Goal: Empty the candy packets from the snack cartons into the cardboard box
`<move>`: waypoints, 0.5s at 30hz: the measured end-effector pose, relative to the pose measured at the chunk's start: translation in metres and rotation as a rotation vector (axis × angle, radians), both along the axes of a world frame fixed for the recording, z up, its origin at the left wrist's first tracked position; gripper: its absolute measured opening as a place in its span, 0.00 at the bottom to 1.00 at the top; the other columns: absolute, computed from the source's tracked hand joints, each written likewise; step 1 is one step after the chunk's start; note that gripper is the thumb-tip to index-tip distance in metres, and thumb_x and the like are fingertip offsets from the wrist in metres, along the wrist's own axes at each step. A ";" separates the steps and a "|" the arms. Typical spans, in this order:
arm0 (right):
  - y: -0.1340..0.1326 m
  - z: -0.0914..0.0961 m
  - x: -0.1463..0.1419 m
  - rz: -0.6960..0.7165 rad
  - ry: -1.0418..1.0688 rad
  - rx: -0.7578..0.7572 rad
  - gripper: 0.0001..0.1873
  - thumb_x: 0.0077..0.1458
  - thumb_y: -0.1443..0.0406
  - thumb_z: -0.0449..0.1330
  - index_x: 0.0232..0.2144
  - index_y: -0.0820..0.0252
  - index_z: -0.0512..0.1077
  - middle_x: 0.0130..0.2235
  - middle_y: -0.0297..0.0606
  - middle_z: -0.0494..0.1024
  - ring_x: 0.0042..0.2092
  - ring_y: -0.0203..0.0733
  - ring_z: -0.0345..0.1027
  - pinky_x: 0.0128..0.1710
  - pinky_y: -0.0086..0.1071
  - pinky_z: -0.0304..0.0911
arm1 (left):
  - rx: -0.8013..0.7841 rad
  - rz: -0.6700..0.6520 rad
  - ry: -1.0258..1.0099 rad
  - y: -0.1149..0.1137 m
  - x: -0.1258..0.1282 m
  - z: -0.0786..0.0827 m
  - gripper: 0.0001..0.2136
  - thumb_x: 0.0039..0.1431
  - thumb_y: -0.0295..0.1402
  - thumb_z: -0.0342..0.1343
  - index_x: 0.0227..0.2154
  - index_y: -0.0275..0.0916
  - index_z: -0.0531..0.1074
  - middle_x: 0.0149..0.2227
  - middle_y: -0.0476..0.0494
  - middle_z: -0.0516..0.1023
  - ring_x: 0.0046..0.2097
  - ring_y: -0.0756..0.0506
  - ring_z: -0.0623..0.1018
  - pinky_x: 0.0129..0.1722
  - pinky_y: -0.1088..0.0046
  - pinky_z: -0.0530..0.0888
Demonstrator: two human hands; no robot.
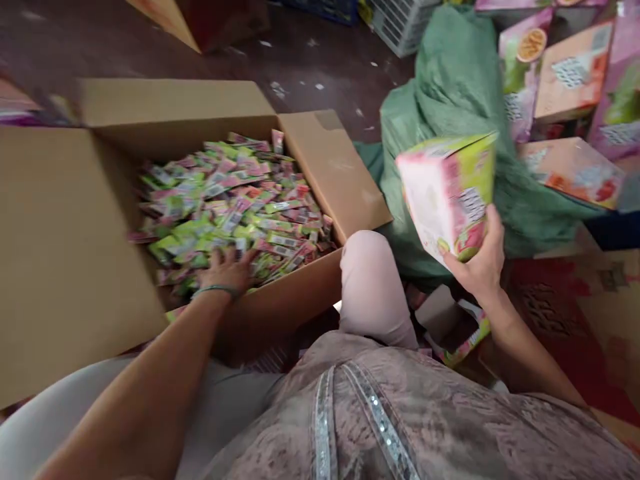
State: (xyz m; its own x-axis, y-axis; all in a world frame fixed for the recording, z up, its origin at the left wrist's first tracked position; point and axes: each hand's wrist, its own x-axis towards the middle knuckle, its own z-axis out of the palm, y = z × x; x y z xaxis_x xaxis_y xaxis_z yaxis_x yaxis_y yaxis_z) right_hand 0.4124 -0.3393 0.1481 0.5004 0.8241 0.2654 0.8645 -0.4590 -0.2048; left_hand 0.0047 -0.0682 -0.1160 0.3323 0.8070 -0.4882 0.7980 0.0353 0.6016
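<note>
A large cardboard box (320,173) stands in front of me with its flaps folded out, full of small pink and green stick sachets (235,200). My left hand (227,270) lies on the sachets near the box's front wall, its fingers spread and partly sunk among them. I cannot see a sachet gripped in it. On the right, my right hand (483,263) grips a pink and green printed carton (450,200) by its lower end and holds it up, tilted. The carton's top looks closed, and its print is blurred.
A green sack (450,87) slumps behind the carton. Pink and orange printed packs (570,73) are heaped at the upper right. An open small carton (455,327) lies below my right forearm. A grey crate (400,23) stands at the back, and scraps litter the dark floor (320,67).
</note>
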 end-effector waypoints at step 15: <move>-0.233 -0.157 0.039 -0.160 0.176 -0.814 0.21 0.55 0.43 0.52 0.40 0.41 0.79 0.46 0.58 0.80 0.47 0.80 0.82 0.40 0.71 0.69 | 0.557 0.157 -0.067 0.044 -0.041 0.177 0.21 0.64 0.33 0.68 0.59 0.36 0.78 0.71 0.33 0.65 0.75 0.32 0.61 0.75 0.47 0.57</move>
